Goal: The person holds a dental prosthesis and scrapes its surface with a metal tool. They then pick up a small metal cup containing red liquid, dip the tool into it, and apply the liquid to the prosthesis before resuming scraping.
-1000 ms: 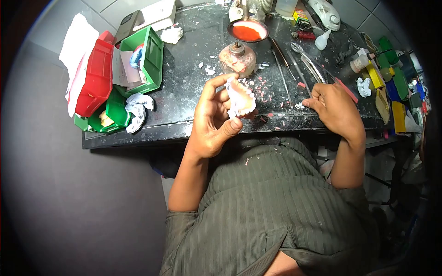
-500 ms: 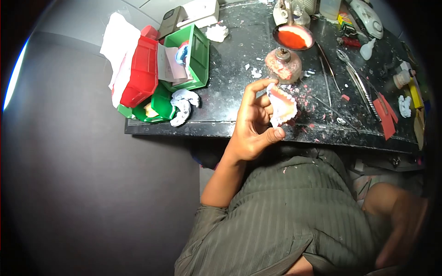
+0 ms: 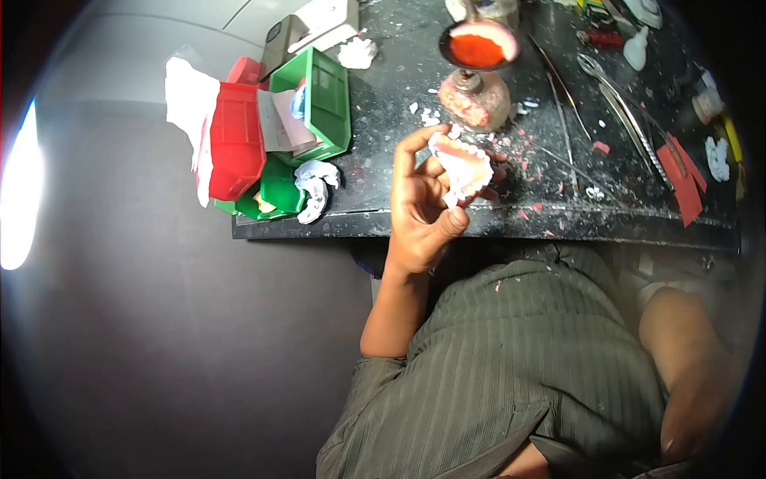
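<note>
My left hand [image 3: 420,207] holds a denture [image 3: 464,170] with a pink base and a curved row of whitish teeth, gripped by its edge between thumb and fingers, above the bench's front edge. Just beyond it stands a glass spirit lamp [image 3: 476,104] smeared with pink. Over the lamp is a small round pan [image 3: 477,49] of red, molten-looking wax. On the lower right my right forearm [image 3: 686,351] shows beside my body, blurred; the fingers of that hand cannot be made out.
Red bin [image 3: 238,144] and green bin [image 3: 329,104] sit on the left, near white moulded pieces [image 3: 317,188]. Pliers-like metal tools [image 3: 626,120], pink wax sheets [image 3: 682,184] and a small white bulb [image 3: 636,49] lie on the right. Pink scraps litter the black bench [image 3: 383,160].
The view has shifted, so the bench items sit differently in frame. My left hand still holds the denture, turned slightly. My blurred right arm has changed position at the lower right.
</note>
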`<state>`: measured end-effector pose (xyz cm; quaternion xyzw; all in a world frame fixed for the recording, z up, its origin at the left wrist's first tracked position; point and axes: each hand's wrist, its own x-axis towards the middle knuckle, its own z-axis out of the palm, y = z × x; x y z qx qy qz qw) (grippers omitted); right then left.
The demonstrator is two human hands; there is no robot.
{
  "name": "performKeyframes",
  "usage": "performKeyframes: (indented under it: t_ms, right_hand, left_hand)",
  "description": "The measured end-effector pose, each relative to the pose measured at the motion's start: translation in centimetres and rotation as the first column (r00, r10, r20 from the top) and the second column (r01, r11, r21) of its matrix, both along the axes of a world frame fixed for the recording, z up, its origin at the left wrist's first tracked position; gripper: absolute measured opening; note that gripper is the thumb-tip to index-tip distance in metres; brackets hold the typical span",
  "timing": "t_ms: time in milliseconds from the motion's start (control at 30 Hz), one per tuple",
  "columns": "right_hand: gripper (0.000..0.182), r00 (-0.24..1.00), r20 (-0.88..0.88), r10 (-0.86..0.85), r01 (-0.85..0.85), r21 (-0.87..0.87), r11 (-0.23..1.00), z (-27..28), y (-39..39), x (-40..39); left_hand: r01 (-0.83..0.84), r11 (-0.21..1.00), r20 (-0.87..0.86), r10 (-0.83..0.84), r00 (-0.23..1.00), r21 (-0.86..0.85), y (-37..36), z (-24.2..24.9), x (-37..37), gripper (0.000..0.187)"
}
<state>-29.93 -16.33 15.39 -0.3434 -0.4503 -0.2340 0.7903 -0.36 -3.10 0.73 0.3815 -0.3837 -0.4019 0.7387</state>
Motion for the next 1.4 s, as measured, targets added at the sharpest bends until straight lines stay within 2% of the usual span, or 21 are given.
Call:
performKeyframes:
  t_ms: [100, 200, 400, 600, 833, 867, 1200, 1400]
  right_hand:
    - [0.022, 1.000, -0.024, -0.012, 0.012, -0.002, 1.000, 0.4, 0.5, -0.4]
    - [0.021, 0.998, -0.055, -0.028, 0.028, -0.001, 1.000, 0.5, 0.7, -1.2]
    - [0.019, 0.998, -0.061, 0.020, -0.019, 0.016, 1.000, 1.1, 1.1, -1.3]
    - [0.018, 0.993, -0.117, -0.011, 0.013, 0.014, 1.000, 1.3, 0.9, -1.2]
    - [0.018, 0.988, -0.148, 0.037, -0.035, 0.020, 0.999, 1.9, 0.9, -1.2]
    - [0.018, 0.987, -0.150, 0.050, -0.047, 0.021, 0.999, 1.8, 0.8, -1.1]
    - [0.020, 0.977, -0.209, 0.028, -0.024, 0.021, 0.999, 2.1, 1.2, -2.0]
    - [0.023, 0.963, -0.253, 0.092, -0.087, 0.031, 0.996, 2.7, 0.4, -2.5]
  left_hand:
    - [-0.019, 1.000, 0.026, 0.019, 0.999, -0.011, 0.0, -0.2, 0.1, 0.093]
    - [-0.047, 0.999, 0.158, 0.044, 0.986, 0.021, 0.2, -0.6, 0.5, 0.093]
    - [-0.051, 0.999, 0.150, 0.048, 0.987, 0.014, 0.3, -0.3, 0.8, 0.095]
    - [-0.025, 1.000, 0.185, 0.023, 0.982, 0.010, 0.0, -0.5, 0.4, 0.093]
    - [-0.034, 0.999, 0.150, 0.031, 0.988, 0.019, 0.0, -0.4, 0.4, 0.094]
    - [-0.012, 1.000, 0.051, 0.011, 0.999, 0.023, 0.0, -0.3, 0.3, 0.096]
    - [-0.004, 1.000, 0.094, 0.004, 0.996, 0.006, 0.0, -0.4, 0.4, 0.092]
    - [0.016, 1.000, 0.036, -0.016, 0.999, 0.003, 0.0, -0.2, 0.3, 0.092]
